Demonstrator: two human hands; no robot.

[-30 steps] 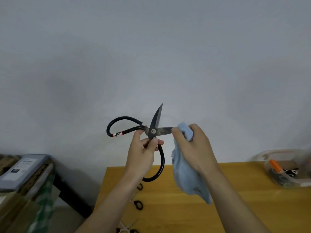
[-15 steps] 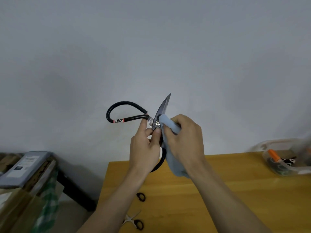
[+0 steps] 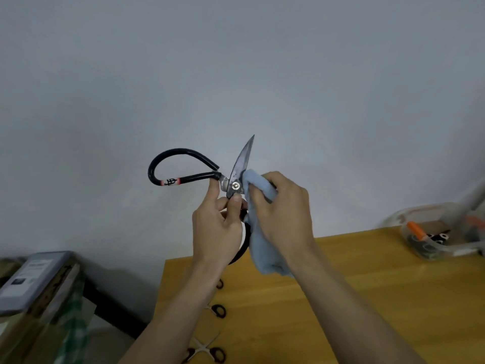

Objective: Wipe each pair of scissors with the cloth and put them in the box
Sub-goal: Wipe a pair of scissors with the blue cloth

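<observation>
Against a bare grey wall, above the table (image 3: pixel 341 298), the left hand (image 3: pixel 216 227) pinches stiff, probably heavy scissors (image 3: pixel 235 179) near the pivot, safest there, while the right hand (image 3: pixel 282 214) clamps the soft cloth (image 3: pixel 262 248) beside it on the hidden blade.

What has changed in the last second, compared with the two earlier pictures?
The right hand slid the blue cloth along the lower blade toward the pivot, so this blade is now covered. The large black-handled scissors tilted, the free blade pointing more to the right. The left hand keeps its pinch near the pivot. The small scissors on the table and the box stayed put.
</observation>
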